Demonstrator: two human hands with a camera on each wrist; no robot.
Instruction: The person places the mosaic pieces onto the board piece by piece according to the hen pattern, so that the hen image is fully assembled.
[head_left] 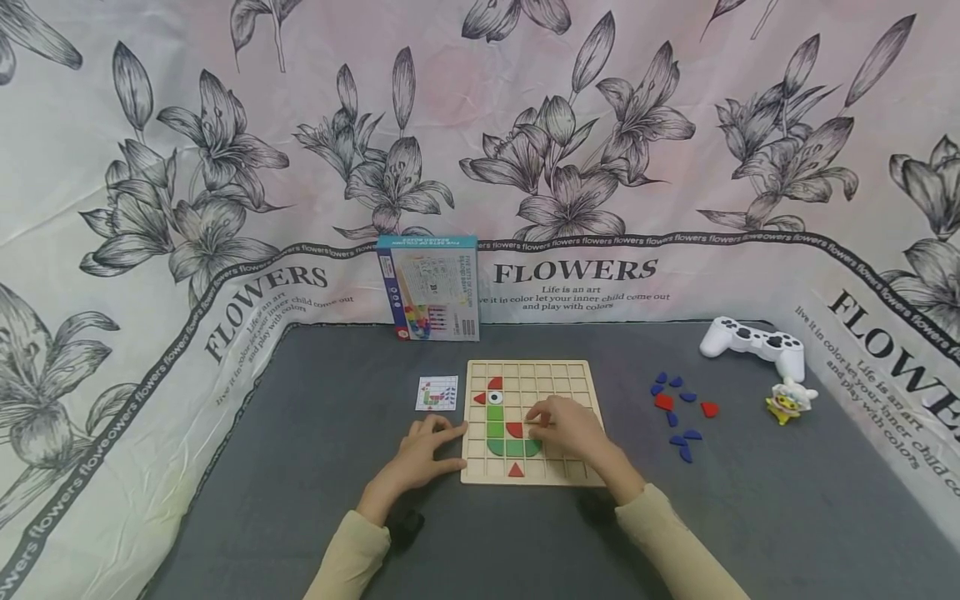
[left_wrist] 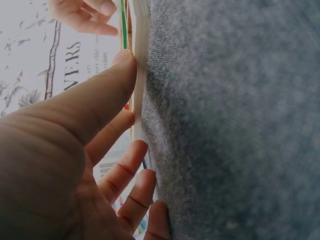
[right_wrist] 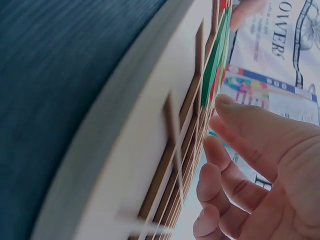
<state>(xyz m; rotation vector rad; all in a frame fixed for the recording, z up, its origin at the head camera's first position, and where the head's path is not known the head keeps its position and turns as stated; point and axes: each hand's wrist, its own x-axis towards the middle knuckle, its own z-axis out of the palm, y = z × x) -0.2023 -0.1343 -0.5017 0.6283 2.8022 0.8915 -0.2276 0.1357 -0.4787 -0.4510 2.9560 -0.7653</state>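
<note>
A square wooden grid board [head_left: 528, 477] lies on the grey cloth, bearing green, red and white pieces laid out like a bird. My left hand [head_left: 422, 454] rests at the board's left edge, thumb and fingertips touching its side with the fingers spread. Over the board's middle, my right hand [head_left: 566, 425] pinches a small green piece [right_wrist: 214, 133], mostly hidden by the fingertips. Just left of those fingertips lies a red quarter-round piece [head_left: 513, 430], above a row of green pieces [head_left: 513, 447]. A red triangle [head_left: 516, 471] sits near the board's lower edge.
A printed pattern card [head_left: 437, 393] lies left of the board. Behind it stands an upright box [head_left: 435, 292]. To the right are several loose blue pieces [head_left: 688, 397] with red pieces [head_left: 663, 402], a white game controller [head_left: 753, 343] and a small yellow-and-white figurine [head_left: 787, 404].
</note>
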